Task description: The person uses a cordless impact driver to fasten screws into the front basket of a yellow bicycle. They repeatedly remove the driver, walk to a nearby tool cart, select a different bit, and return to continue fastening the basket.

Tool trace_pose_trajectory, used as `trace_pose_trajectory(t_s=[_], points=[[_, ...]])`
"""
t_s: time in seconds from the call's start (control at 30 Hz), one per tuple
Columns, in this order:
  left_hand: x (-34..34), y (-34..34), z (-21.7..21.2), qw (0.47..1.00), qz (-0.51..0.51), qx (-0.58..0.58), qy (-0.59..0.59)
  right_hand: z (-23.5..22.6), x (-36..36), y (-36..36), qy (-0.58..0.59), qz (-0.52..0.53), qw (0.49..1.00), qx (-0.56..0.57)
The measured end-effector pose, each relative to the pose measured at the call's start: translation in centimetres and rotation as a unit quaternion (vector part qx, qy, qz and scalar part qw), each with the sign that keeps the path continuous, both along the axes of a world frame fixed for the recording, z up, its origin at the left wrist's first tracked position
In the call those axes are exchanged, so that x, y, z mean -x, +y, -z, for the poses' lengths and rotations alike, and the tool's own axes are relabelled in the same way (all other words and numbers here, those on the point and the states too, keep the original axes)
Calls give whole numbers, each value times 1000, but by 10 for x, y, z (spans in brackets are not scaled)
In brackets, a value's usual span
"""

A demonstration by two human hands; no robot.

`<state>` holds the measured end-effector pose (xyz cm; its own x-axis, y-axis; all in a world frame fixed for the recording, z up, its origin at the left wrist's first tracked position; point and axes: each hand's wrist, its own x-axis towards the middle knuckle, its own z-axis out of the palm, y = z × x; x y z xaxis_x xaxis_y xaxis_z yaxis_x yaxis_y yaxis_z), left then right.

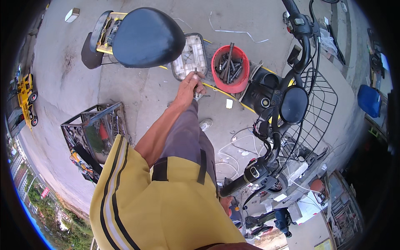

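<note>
My left hand [191, 88] reaches forward past my trousers, its fingers closed around a small metal piece [196, 71]. The tip of the piece sticks out above the fingers; its exact kind is too small to tell. Just beyond is an open white-lined tray [187, 60] with a dark rim. To its right stands a red bucket [242, 86] full of dark metal sockets and bars [228, 68]. What seems to be my right hand [226, 204] shows only as a patch of skin beside the handlebar grip [233, 186], its fingers hidden.
A black seat [148, 37] sits ahead on the left. Handlebars with a mirror [294, 104] and a wire basket [327, 116] stand close on the right. A metal-framed bin of scrap [93, 112] is at the left. Loose cables [233, 156] lie on the ground.
</note>
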<state>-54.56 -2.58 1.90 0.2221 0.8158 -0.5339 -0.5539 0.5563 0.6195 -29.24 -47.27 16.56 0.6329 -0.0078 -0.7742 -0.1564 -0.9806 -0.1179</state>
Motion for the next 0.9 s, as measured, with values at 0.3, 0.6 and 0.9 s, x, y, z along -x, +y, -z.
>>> trace_pose_trajectory(t_s=[0.3, 0.6, 0.9], points=[[2, -86, -241, 975, -76, -174, -118, 31, -48, -38, 13, -120, 966, -230], [-2, -177, -350, 964, -108, -181, -163, 100, -80, -97, 2, -83, 916, -392], [-16, -246, -376, 972, -40, -140, -182, -10, -94, -33, -49, -118, 874, -469]])
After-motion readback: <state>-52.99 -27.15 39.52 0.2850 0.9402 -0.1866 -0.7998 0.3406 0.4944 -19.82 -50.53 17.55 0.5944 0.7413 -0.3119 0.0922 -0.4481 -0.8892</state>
